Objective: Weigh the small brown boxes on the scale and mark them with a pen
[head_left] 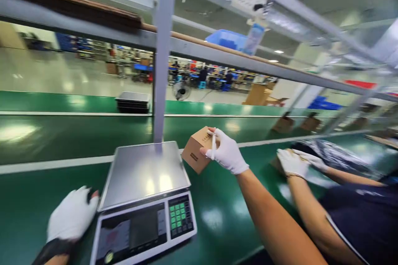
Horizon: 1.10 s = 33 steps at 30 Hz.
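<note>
My right hand (pixel 228 153), in a white glove with bare fingertips, grips a small brown cardboard box (pixel 194 155). The box is tilted in the air, just right of a digital scale's bare metal pan (pixel 146 172). A slim white pen-like thing (pixel 213 145) shows at the fingers of that hand; its kind is unclear. My left hand (pixel 72 215), also gloved, is low over the green surface, left of the scale. It holds nothing visible, and its thumb stands apart from the fingers. The scale's green-keyed panel (pixel 178 215) faces me.
At right, a co-worker's gloved hands (pixel 294 163) work at a brown box, near clear plastic wrapping (pixel 338 155). A grey metal post (pixel 163 58) rises behind the scale. Dark stacked pans (pixel 133 103) and more boxes (pixel 282 124) lie farther back on the green belt (pixel 77 132).
</note>
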Motion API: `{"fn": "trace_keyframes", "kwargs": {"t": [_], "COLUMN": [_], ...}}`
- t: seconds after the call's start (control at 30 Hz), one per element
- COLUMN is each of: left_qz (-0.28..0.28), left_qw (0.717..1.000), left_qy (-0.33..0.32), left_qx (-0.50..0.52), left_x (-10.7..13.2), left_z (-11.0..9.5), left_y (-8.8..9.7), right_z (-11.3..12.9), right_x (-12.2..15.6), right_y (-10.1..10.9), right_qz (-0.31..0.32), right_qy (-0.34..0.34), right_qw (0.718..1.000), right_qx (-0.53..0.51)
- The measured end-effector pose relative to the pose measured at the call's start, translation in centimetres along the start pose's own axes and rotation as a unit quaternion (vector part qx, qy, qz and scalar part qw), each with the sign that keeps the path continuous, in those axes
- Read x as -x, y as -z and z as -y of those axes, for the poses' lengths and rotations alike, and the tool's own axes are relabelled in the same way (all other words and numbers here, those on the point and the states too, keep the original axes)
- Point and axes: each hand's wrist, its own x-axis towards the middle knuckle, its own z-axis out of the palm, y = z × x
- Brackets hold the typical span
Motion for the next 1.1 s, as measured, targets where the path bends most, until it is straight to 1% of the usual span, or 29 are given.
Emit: {"fn": "trace_keyframes", "kwargs": {"t": [0.07,0.13,0.17,0.2,0.23,0.27,0.3,0.33,0.4,0.47,0.5,0.57,0.63,0.7,0.77,0.87,0.97,1.1], "left_qz": [-0.017,-0.054,-0.070,-0.079,-0.082,-0.083,-0.085,-0.087,-0.088,-0.088,-0.087,-0.085,-0.083,-0.081,-0.080,-0.080,-0.084,-0.083], "left_qw": [0.999,0.998,0.997,0.996,0.996,0.996,0.995,0.995,0.995,0.995,0.996,0.996,0.996,0.997,0.996,0.994,0.986,0.967], "left_qy": [0.007,-0.001,-0.002,0.000,0.000,0.001,0.001,0.002,0.002,0.004,0.005,0.009,0.012,0.017,0.023,0.039,0.068,0.111], "left_qx": [-0.035,-0.044,-0.044,-0.044,-0.043,-0.043,-0.043,-0.042,-0.040,-0.037,-0.034,-0.027,-0.017,-0.002,0.018,0.064,0.126,0.212], "left_x": [0.6,0.5,0.4,0.3,0.2,0.2,0.2,0.2,0.3,0.3,0.3,0.3,0.2,0.2,0.2,0.8,2.6,6.4], "left_z": [0.8,0.7,0.5,0.4,0.4,0.4,0.5,0.6,0.8,0.9,0.9,0.7,0.5,0.4,0.3,0.2,-0.2,-1.3], "left_y": [0.2,0.0,-0.2,-0.4,-0.5,-0.6,-0.7,-0.7,-0.7,-0.6,-0.6,-0.4,-0.2,0.0,0.1,0.1,-0.2,-0.8], "right_z": [3.4,6.4,7.4,7.9,7.9,7.2,6.0,4.2,-0.1,-4.4,-6.2,-8.6,-9.4,-9.3,-8.9,-8.6,-9.0,-9.1], "right_x": [-0.3,0.1,0.4,0.6,0.7,0.8,0.8,1.0,1.9,4.0,5.4,8.4,10.9,12.4,12.8,12.5,12.2,11.3], "right_y": [-1.4,-2.7,-3.2,-3.6,-4.0,-4.5,-5.2,-6.1,-8.5,-11.2,-12.4,-14.3,-15.2,-15.3,-15.2,-15.0,-14.9,-14.2], "right_qz": [0.017,0.041,0.055,0.068,0.077,0.075,0.064,0.049,0.032,0.051,0.061,0.053,0.035,0.019,0.015,0.026,0.026,0.042], "right_qy": [0.055,0.088,0.098,0.104,0.108,0.103,0.089,0.064,-0.015,-0.103,-0.135,-0.180,-0.200,-0.201,-0.201,-0.221,-0.235,-0.235], "right_qw": [0.998,0.993,0.992,0.992,0.991,0.991,0.992,0.993,0.994,0.985,0.980,0.975,0.974,0.973,0.973,0.971,0.968,0.962], "right_qx": [0.034,0.059,0.050,0.028,-0.003,-0.034,-0.061,-0.082,-0.108,-0.128,-0.130,-0.116,-0.104,-0.110,-0.112,-0.085,-0.084,-0.131]}}
